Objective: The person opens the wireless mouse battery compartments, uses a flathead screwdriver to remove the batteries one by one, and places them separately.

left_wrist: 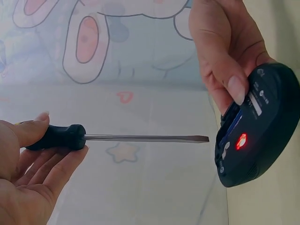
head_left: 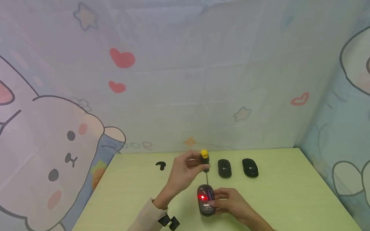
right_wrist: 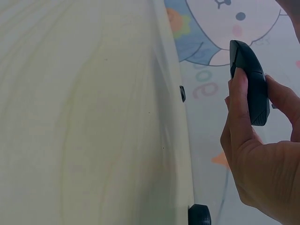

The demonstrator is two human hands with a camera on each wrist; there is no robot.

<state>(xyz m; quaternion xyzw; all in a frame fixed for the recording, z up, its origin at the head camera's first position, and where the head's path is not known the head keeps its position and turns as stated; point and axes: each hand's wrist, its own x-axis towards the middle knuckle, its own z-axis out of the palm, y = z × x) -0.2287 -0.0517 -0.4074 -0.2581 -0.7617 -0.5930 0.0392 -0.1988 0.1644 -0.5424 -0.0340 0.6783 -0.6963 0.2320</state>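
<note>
Red light glows from the underside of a black wireless mouse, held belly-up on a pale green table by a person's right hand, whose fingers and thumb curl round its edges. The left hand grips the black-and-yellow handle of a flat-blade screwdriver — its tip hangs just above the upturned base, near the open compartment by the light, though contact cannot be confirmed. In the left wrist view a narrow gap shows between blade and mouse. Judging by this, the opening of the mouse is under way but not finished: the bottom shell looks still in place. Two more black mice sit untouched farther back, and a small black clip-like piece lies well apart to the left.
</note>
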